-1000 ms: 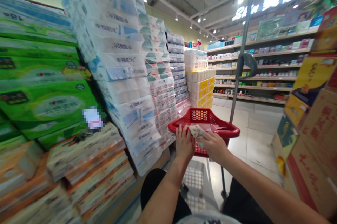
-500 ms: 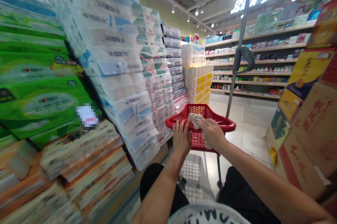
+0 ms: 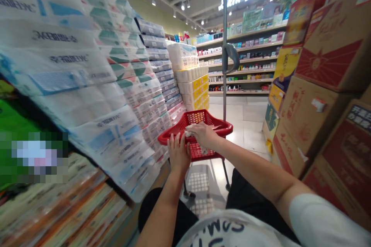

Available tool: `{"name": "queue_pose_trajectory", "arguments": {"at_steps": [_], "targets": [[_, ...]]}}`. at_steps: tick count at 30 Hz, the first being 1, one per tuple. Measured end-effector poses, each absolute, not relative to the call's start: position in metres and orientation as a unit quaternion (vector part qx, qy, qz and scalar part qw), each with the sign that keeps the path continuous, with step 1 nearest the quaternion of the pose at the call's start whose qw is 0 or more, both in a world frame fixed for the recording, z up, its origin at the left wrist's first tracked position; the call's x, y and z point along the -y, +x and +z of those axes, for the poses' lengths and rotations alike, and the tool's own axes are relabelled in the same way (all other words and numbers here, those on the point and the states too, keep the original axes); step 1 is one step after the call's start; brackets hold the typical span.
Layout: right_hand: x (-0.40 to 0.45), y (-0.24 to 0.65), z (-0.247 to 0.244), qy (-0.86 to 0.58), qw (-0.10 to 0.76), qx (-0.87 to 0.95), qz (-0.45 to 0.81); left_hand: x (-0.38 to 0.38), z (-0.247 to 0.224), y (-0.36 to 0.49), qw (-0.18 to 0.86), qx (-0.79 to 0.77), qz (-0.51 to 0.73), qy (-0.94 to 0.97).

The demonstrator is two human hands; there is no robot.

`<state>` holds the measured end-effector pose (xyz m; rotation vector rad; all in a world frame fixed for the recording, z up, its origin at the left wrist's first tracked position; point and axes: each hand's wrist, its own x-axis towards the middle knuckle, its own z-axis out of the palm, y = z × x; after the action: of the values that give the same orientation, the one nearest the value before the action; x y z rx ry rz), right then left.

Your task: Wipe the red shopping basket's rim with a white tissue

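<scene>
1. In the head view, a small red cart basket (image 3: 165,138) stands ahead of the person's knees, on dark legs above a pale floor (image 3: 252,127). Its walls are pierced with rows of holes, and its smooth, thick rim flares outward.

2. A pale cloth (image 3: 189,128) lies on the basket's near rim. It looks thin, soft and crumpled, off-white with faint marks; one bunched part shows beside the fingers and another part hangs lower, against the perforated front. The rest is hidden under the hand.

3. The right hand (image 3: 206,135) covers the cloth from above, its grip pinching it against the rim, fingers pointing toward the left hand.

4. The left hand (image 3: 179,156) rests at the near left part of the rim, just beside the cloth. Its grip is loosely spread: fingertips laid on the red edge, thumb apart.

5. A grey pole (image 3: 225,26) rises upright at the basket's right side, bearing a curved grey handle (image 3: 232,58).

6. Wrapped paper packs (image 3: 62,48) are stacked to the left, cartons (image 3: 304,113) to the right, and stocked shelves (image 3: 243,81) run across the back.
</scene>
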<state>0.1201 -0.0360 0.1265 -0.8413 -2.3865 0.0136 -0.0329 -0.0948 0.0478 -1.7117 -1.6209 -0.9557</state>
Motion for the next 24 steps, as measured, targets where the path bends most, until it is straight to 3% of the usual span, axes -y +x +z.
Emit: {"name": "queue_pose_trajectory", "arguments": {"at_steps": [4,9,15,21,24], "targets": [[0.030,0.111,0.129,-0.418,0.271,0.867,0.019,0.095,0.048,-0.033,0.301,0.608,-0.357,-0.642],[0.022,0.108,0.136,-0.396,0.218,0.890,0.065,0.095,0.049,-0.033,0.305,0.611,-0.353,-0.639],[0.010,0.104,0.144,-0.492,0.167,0.851,0.072,0.096,0.048,-0.033,0.301,0.608,-0.352,-0.645],[0.024,0.106,0.133,-0.324,0.245,0.914,-0.014,0.093,0.046,-0.035,0.302,0.609,-0.357,-0.641],[0.028,0.106,0.129,-0.385,0.244,0.890,-0.008,0.093,0.046,-0.034,0.303,0.610,-0.350,-0.644]]}}
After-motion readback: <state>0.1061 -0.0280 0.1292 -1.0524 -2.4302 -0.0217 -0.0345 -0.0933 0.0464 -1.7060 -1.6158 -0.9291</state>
